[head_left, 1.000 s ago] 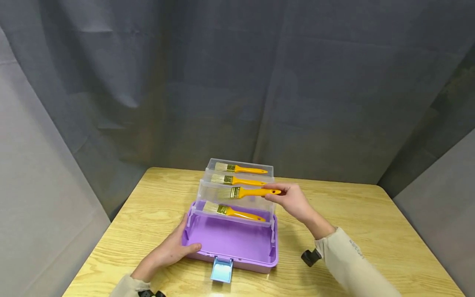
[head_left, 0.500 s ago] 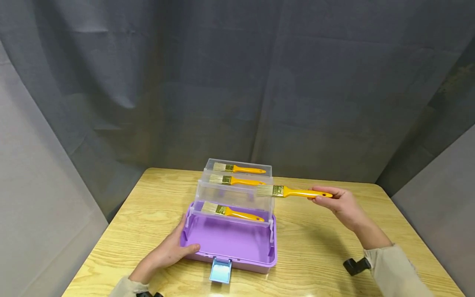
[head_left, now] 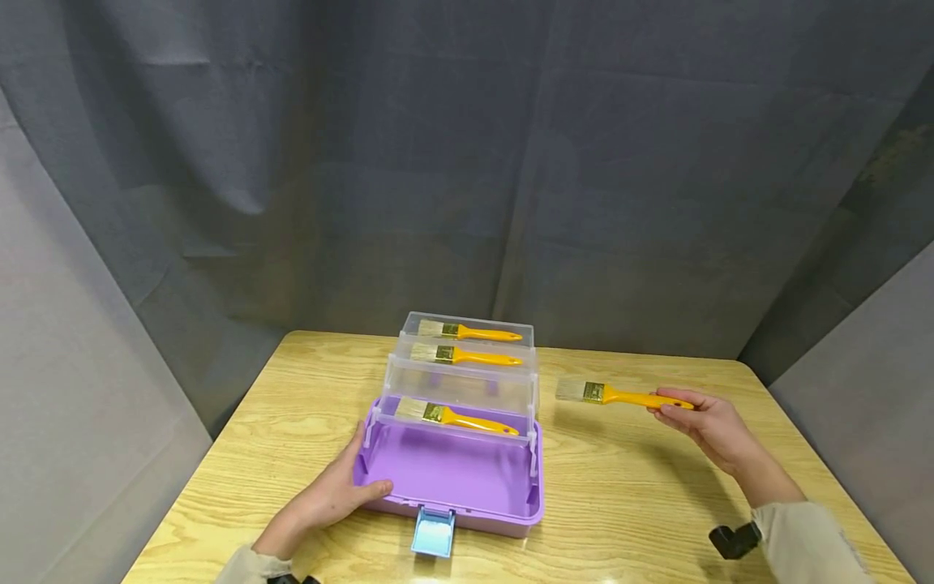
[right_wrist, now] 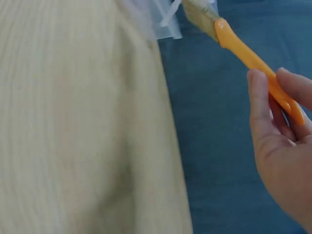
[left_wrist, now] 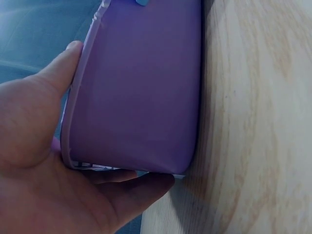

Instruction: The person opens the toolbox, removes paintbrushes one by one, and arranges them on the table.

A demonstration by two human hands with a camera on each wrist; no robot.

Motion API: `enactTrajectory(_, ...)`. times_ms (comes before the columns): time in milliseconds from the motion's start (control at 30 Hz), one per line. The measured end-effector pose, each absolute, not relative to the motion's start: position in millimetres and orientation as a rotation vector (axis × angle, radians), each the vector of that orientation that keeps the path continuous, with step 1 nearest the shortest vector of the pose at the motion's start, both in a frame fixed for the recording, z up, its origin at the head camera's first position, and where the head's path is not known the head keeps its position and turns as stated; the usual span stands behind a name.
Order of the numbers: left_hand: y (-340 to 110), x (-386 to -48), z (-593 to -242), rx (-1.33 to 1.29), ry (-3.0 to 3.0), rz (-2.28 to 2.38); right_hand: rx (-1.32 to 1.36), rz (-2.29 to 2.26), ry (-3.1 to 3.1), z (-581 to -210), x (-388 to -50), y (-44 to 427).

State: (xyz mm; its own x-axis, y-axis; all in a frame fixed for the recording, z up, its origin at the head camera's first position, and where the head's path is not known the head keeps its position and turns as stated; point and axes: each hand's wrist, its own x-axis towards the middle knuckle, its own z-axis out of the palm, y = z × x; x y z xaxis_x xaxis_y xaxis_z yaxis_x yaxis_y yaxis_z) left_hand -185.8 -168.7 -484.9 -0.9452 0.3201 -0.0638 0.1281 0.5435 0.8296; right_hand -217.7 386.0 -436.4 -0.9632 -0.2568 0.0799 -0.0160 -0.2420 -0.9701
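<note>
In the head view my right hand [head_left: 711, 430] pinches a yellow-handled paintbrush [head_left: 631, 397] near the handle's end, level above the table and right of the box. The right wrist view shows the thumb and fingers around that handle [right_wrist: 253, 58]. My left hand [head_left: 332, 495] holds the front left corner of a purple box [head_left: 452, 474]; in the left wrist view its thumb lies at the rim and its fingers along the side wall [left_wrist: 136, 92]. Clear tiered trays [head_left: 467, 389] rise from the box. Similar paintbrushes lie in the top [head_left: 485, 333], second [head_left: 481, 357] and lowest tiers [head_left: 477, 422].
A light-blue latch [head_left: 434, 534] hangs from the box's front. The wooden table [head_left: 606, 503] extends on both sides of the box. Dark grey cloth [head_left: 409, 178] hangs behind, with paler panels [head_left: 73, 389] at the sides.
The right hand has carried its paintbrush from in front of the clear trays to the right, and most recently downward toward the table. The left hand has kept its hold on the box.
</note>
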Motion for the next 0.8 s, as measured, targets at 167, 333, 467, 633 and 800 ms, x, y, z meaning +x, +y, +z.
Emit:
enactTrajectory(167, -168.6, -186.1, -484.1, 0.376, 2.576, 1.355, -0.189, -2.289, 1.886, -452.2, -221.7, 388.2)
enactTrajectory(333, -168.0, -185.3, -483.2, 0.361, 2.577, 1.358, -0.147, -2.208, 1.927, -477.0, -229.1, 397.1)
enactTrajectory(467, -168.0, -184.8, -484.2, 0.368, 2.573, 1.362, -0.171, -2.169, 1.938, -499.8, -237.9, 409.3)
enactTrajectory(633, -168.4, -184.6, -484.3, 0.362, 2.585, 1.346, -0.032, -2.007, 2.123, -495.8, -233.0, 402.6)
enactTrajectory(800, -168.6, -184.8, -483.9, 0.36, 2.596, 1.336, 0.012, -1.733, 2.277, -478.1, -221.1, 383.2)
